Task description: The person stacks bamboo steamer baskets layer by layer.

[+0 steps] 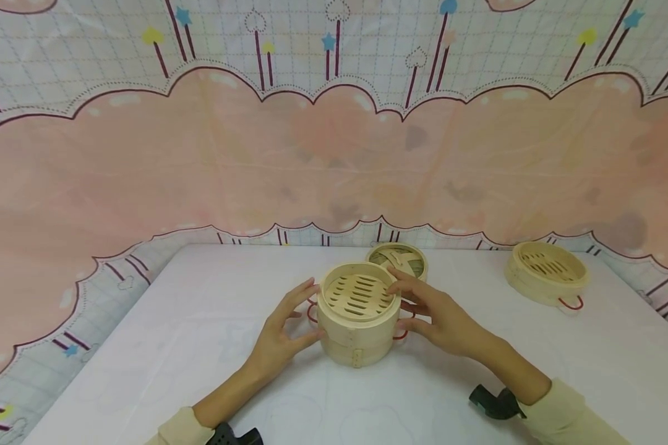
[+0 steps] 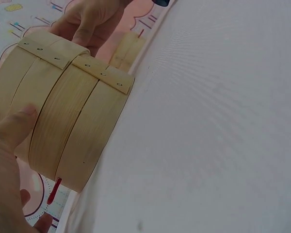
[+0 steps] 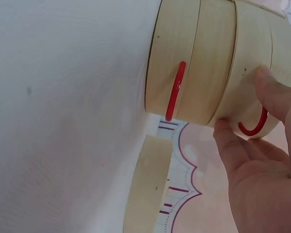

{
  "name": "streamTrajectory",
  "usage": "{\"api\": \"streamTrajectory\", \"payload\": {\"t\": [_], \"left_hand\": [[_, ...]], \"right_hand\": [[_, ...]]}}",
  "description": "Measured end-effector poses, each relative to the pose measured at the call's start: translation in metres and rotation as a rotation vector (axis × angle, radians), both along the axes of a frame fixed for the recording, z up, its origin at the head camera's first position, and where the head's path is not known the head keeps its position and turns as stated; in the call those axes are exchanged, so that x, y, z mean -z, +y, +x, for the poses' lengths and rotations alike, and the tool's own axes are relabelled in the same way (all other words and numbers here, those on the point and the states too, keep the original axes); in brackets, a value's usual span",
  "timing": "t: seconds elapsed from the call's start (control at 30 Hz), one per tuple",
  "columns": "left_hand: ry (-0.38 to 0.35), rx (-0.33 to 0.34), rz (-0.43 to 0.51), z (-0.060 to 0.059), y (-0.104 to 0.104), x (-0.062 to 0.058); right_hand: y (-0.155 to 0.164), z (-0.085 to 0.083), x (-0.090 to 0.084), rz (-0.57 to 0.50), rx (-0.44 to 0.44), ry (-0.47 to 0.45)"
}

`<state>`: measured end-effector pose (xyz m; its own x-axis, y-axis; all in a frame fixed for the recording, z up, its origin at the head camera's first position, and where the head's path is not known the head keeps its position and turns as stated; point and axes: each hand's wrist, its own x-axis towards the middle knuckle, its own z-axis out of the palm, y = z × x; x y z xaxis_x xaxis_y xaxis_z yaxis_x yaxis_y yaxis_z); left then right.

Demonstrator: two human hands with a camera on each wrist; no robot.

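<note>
Two round bamboo steamer baskets stand stacked between my hands in the head view. The upper steamer basket (image 1: pixel 358 329) shows a slatted floor inside its rim, and the lower steamer basket (image 1: pixel 342 355) rests on the white table. My left hand (image 1: pixel 278 337) holds the upper basket's left side, its thumb pressed on the wall in the left wrist view. From the right, my right hand (image 1: pixel 445 318) grips the same basket, thumb and fingers on either side of its red handle (image 3: pixel 259 124). Another red handle (image 3: pixel 176 92) sits on the lower basket's wall.
Behind the stack is a round bamboo piece with a woven top (image 1: pixel 398 254), partly hidden. One more slatted steamer basket (image 1: pixel 542 287) with a red handle stands at the back right. A patterned cloth (image 1: pixel 334 154) hangs behind the white table (image 1: pixel 200 303).
</note>
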<state>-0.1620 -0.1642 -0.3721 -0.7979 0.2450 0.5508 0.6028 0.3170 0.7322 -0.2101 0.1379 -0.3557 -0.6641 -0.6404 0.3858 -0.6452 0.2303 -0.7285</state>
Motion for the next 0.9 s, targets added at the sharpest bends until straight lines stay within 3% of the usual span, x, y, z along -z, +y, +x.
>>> {"api": "streamTrajectory", "payload": {"t": [0.3,0.67,0.9], "left_hand": [[-0.003,0.007,0.008,-0.0001,0.0010,0.0003],[0.044,-0.009,0.010,0.0020,0.0023,-0.0011],[0.090,-0.028,0.016,0.0018,0.0043,-0.0004]], "right_hand": [[0.0010,-0.0007,0.0014,-0.015,0.008,0.009],[0.0008,0.0015,0.0005,-0.017,0.012,0.009],[0.0007,0.0013,-0.0006,-0.026,-0.009,0.062]]}}
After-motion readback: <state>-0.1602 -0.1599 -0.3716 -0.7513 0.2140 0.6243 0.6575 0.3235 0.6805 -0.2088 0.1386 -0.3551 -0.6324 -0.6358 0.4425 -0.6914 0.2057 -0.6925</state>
